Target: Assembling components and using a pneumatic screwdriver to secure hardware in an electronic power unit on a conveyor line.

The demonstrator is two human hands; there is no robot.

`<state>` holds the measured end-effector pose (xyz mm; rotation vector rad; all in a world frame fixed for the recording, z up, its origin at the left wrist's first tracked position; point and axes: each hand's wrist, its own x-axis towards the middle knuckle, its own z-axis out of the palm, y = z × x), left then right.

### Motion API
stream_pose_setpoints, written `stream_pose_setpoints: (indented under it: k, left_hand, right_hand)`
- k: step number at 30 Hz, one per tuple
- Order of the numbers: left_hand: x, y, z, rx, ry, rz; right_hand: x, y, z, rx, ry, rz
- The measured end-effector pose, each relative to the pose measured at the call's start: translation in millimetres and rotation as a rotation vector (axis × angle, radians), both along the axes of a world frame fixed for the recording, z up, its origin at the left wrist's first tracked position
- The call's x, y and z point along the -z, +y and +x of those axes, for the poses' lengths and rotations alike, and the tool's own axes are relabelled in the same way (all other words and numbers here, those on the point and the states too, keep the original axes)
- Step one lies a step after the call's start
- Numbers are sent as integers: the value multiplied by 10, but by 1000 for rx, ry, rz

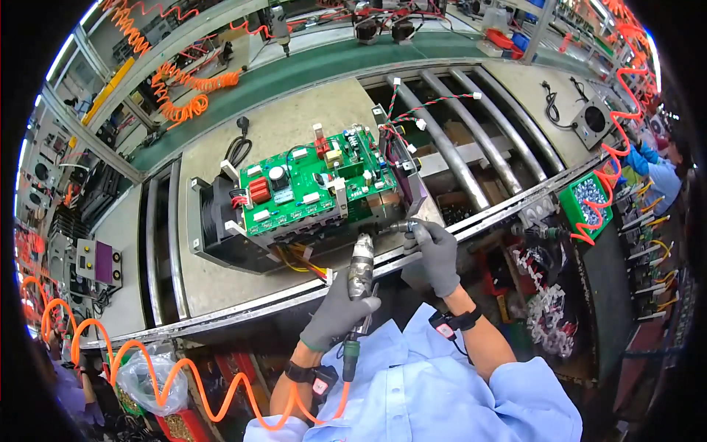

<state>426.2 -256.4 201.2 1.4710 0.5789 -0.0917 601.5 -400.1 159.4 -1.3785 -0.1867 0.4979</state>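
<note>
The left hand (pixel 340 309) is closed around a pneumatic screwdriver (pixel 360 269), gloved fingers wrapped on its grey body, the tip pointing up toward the near side of the unit (pixel 294 202). An orange coiled hose (pixel 169 376) runs from the tool's tail down and off to the person's left. The right hand (pixel 436 254) pinches a small dark part (pixel 403 227) between thumb and fingers, just at the unit's near right corner. The unit — a black frame with a green circuit board (pixel 313 184) on top — sits on a grey pallet (pixel 221 287), close to the pallet's near edge, on the roller line.

Risks, as I judge them:

- The screwdriver tip stands near the yellow and red wires (pixel 298 259) that hang out under the board; a slip of the bit could nick their insulation.
- The pinched part is small and held over the near edge of the pallet — if the gloved grip loosens it could fall into the gap below the line.
- The hose could tug on the tool's tail and pull the bit off line.
- The twisted red-and-green leads (pixel 412 110) trail off the unit's far right corner over the rollers (pixel 456 147) and could snag there.
</note>
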Motion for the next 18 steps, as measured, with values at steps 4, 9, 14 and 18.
stream_pose_setpoints:
  k: [4,9,14,18]
  left_hand:
    - [3,-19,-19,-14,31,-23]
    - [5,-32,-34,-18,59,-24]
    - [54,-36,-65,-29,40,-36]
    - [8,-42,-43,-1,-5,102]
  right_hand:
    - [-27,75,-116,73,-56,-31]
    - [-43,71,-113,103,-112,-101]
    - [-5,13,-56,44,-219,-197]
    - [-31,2,19,34,-370,-344]
